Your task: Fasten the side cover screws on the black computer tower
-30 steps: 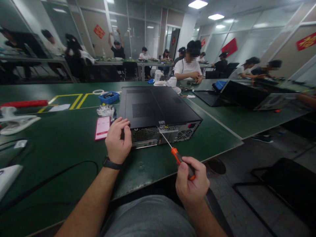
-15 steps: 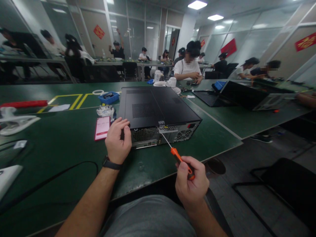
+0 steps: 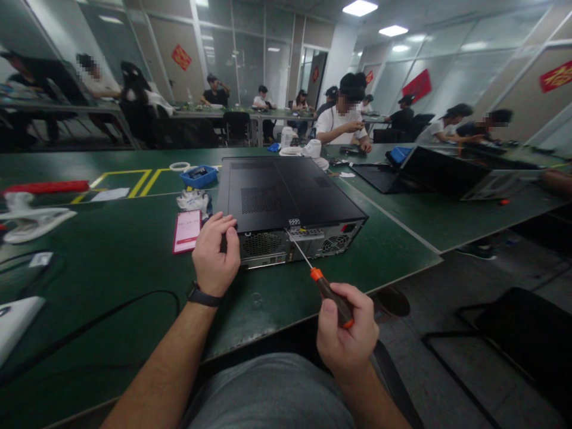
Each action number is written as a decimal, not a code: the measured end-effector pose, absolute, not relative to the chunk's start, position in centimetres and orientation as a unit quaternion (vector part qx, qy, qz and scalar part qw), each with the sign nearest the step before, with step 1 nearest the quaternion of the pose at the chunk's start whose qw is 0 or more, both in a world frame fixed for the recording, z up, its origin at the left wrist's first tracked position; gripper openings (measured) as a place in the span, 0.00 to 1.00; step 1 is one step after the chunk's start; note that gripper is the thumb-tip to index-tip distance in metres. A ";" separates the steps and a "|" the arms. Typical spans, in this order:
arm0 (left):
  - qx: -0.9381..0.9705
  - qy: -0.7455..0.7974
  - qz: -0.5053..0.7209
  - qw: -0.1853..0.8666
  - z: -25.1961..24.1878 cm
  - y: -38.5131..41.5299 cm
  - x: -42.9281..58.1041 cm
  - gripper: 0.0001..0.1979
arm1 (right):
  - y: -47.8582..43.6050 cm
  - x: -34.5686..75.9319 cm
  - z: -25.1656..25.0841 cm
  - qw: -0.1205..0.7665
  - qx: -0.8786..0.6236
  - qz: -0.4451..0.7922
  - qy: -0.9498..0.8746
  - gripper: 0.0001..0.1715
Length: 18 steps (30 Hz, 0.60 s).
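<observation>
A black desktop computer case point(image 3: 295, 185) lies flat on the green table, its metal rear panel with vents and ports facing me. My left hand point(image 3: 217, 250) grips the case's near left corner, fingers on the top and thumb at the edge. In my right hand point(image 3: 347, 328) is a screwdriver point(image 3: 329, 288) with an orange and dark handle, pinched between thumb and fingers. Its thin shaft slants up and left, and the tip meets the upper edge of the rear panel near the middle. Whether a screw sits under the tip is too small to tell.
Left of the case are a phone-like pink screen point(image 3: 187, 231), white gloves point(image 3: 194, 201) and a blue tray point(image 3: 199, 177). A black cable point(image 3: 129, 304) crosses the table at left. White fans point(image 3: 308, 149) stand behind the case. Across the table, a co-worker point(image 3: 342, 122) handles small parts.
The screwdriver handle has turned in my right hand, so its dark side now faces up. My left hand and the case stay put. The co-worker opposite has raised one hand.
</observation>
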<state>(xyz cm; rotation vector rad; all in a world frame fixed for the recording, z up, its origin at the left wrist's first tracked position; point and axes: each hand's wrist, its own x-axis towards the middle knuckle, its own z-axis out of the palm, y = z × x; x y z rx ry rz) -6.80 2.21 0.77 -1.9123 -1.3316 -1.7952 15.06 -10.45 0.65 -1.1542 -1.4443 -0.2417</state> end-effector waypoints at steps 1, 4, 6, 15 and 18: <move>-0.647 -0.449 -0.608 0.100 0.8 2.2 -6.8 0.10 | -10.4 15.1 0.7 0.600 -0.485 -0.104 -0.628 0.14; -0.646 -0.449 -0.609 0.100 0.8 2.1 -6.8 0.10 | -10.2 15.1 0.7 0.609 -0.461 -0.107 -0.637 0.18; -0.646 -0.457 -0.603 0.099 0.7 2.1 -6.8 0.10 | -10.1 15.1 0.6 0.610 -0.458 -0.107 -0.638 0.19; -0.646 -0.449 -0.609 0.104 0.9 2.1 -6.7 0.09 | -10.6 15.3 -0.1 0.593 -0.523 -0.114 -0.602 0.11; -0.646 -0.456 -0.604 0.102 0.8 2.1 -6.7 0.10 | -10.7 15.3 -0.1 0.587 -0.528 -0.096 -0.605 0.13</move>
